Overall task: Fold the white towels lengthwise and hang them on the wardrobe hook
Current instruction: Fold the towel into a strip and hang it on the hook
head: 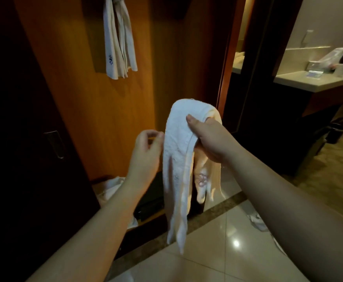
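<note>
The right grip (pixel 206 137) holds the white towel (pixel 178 165), which hangs down. The left grip (pixel 146 151), fingers loosely curled, touches its edge.

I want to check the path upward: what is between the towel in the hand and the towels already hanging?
Head view: only bare orange wardrobe panel lies between the held towel and the hanging towels.

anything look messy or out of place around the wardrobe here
Yes. A crumpled white cloth lies loose on the tiled floor at right, and more white towels sit heaped in the wardrobe's bottom. The towel draped over the right hand hangs in uneven, twisted strands.
</note>
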